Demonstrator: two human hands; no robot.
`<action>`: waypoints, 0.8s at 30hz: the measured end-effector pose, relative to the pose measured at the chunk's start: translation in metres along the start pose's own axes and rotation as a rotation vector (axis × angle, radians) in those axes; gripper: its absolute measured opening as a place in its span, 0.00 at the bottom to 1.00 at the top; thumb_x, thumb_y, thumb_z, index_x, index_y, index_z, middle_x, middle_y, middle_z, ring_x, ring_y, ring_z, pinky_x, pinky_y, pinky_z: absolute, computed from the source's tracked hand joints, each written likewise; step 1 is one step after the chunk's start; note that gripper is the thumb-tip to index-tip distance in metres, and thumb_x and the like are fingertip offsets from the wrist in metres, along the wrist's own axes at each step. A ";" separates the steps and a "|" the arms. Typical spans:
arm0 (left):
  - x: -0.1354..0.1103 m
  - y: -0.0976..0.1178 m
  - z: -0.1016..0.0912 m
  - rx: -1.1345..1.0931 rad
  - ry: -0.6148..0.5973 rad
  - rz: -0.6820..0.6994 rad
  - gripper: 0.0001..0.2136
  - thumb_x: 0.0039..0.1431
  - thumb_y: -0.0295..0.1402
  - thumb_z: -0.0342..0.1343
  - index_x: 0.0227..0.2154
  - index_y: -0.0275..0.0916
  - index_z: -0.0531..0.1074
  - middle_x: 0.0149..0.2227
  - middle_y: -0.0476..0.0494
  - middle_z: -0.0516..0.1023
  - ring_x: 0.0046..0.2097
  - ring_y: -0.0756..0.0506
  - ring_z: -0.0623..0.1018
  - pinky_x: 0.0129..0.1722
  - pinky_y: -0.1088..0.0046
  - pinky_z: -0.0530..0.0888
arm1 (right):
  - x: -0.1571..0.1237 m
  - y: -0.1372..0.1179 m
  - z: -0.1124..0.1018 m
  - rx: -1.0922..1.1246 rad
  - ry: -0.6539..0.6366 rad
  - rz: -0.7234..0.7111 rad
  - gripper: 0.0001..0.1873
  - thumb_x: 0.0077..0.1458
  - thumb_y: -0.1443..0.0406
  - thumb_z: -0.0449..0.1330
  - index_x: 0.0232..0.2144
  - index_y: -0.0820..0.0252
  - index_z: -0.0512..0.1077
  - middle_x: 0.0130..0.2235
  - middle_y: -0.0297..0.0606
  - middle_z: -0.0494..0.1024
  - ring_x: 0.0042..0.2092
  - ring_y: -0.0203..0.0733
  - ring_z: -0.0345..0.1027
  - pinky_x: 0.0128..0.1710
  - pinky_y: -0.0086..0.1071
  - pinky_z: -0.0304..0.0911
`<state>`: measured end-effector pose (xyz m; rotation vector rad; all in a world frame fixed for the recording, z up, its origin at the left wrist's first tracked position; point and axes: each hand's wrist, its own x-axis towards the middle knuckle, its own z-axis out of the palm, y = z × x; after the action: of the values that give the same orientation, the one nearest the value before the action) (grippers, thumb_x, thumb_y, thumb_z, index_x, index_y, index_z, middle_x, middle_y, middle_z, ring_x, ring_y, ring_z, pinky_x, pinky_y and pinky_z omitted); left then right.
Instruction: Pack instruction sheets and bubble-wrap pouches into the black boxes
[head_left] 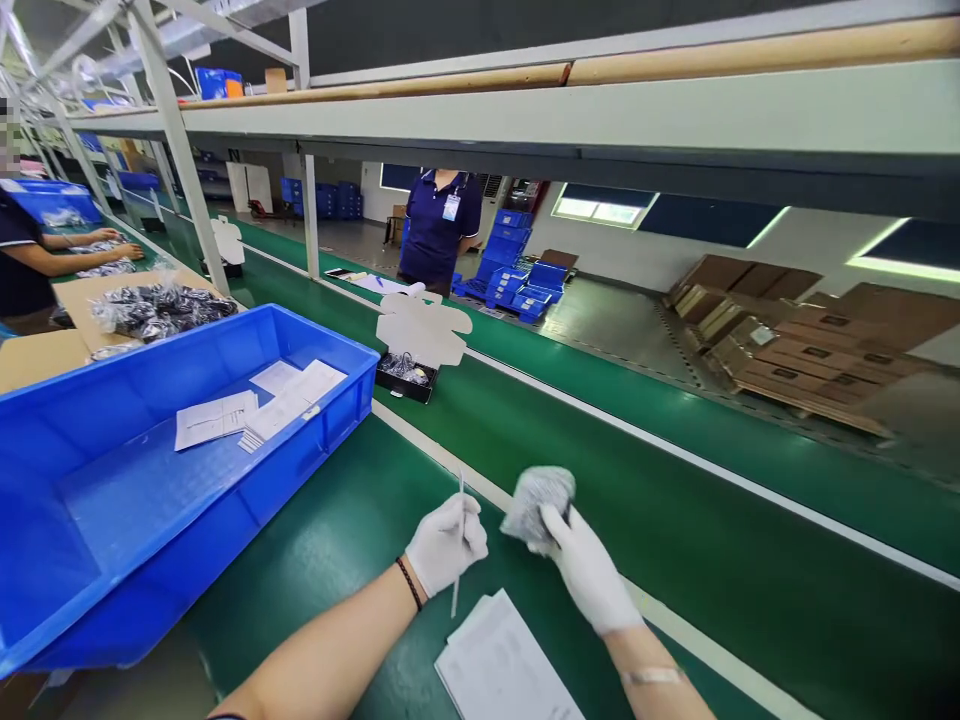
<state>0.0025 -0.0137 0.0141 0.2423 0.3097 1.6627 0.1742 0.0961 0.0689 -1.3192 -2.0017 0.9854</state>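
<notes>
My left hand (448, 545), in a white glove, is closed on a thin white leaflet (459, 490) seen nearly edge-on. To its right my right hand (589, 570), also gloved, grips a clear plastic bag (541, 500) with something greyish in it that I cannot make out. This bag is over the green conveyor belt (637, 470), near the pale strip along the bench. Below my hands a stack of white leaflets (506, 665) lies on the green worktop. Further up the belt stands an open black box (406, 377) with a bagged item in it and its white lid raised.
A large blue bin (247, 490) with several leaflets (217, 418) flanks my left side. Behind it a carton (71, 300) holds bagged cables. One person (442, 225) stands across the belt; another person's arms (75, 255) work at far left. A shelf (570, 110) spans overhead.
</notes>
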 end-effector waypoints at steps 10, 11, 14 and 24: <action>-0.003 -0.003 0.001 0.039 -0.159 -0.059 0.09 0.51 0.37 0.65 0.31 0.36 0.75 0.17 0.51 0.65 0.21 0.50 0.65 0.23 0.71 0.58 | 0.193 -0.150 0.133 -0.831 -0.506 -0.630 0.27 0.55 0.53 0.62 0.51 0.67 0.75 0.72 0.53 0.44 0.72 0.65 0.33 0.69 0.50 0.41; -0.002 -0.004 0.000 0.041 -0.157 -0.055 0.09 0.51 0.36 0.65 0.31 0.36 0.75 0.17 0.51 0.65 0.21 0.49 0.66 0.23 0.71 0.58 | 0.203 -0.154 0.142 -0.875 -0.509 -0.614 0.28 0.56 0.52 0.62 0.52 0.65 0.75 0.72 0.53 0.47 0.71 0.66 0.36 0.68 0.51 0.43; -0.001 -0.006 -0.002 0.043 -0.142 -0.060 0.09 0.51 0.36 0.65 0.30 0.36 0.74 0.17 0.51 0.64 0.20 0.49 0.66 0.22 0.70 0.56 | 0.217 -0.152 0.157 -0.898 -0.548 -0.551 0.28 0.59 0.52 0.59 0.55 0.63 0.72 0.63 0.53 0.66 0.63 0.60 0.59 0.60 0.44 0.57; -0.001 -0.004 0.003 0.039 -0.087 -0.056 0.11 0.53 0.37 0.64 0.31 0.36 0.71 0.17 0.52 0.63 0.21 0.50 0.65 0.24 0.70 0.55 | 0.197 -0.122 0.130 -0.869 -0.599 -0.472 0.23 0.59 0.52 0.59 0.48 0.62 0.74 0.50 0.49 0.78 0.50 0.55 0.73 0.48 0.37 0.65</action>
<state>0.0074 -0.0137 0.0158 0.3319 0.2812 1.5870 -0.0630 0.2119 0.1010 -0.8483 -3.2271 0.2666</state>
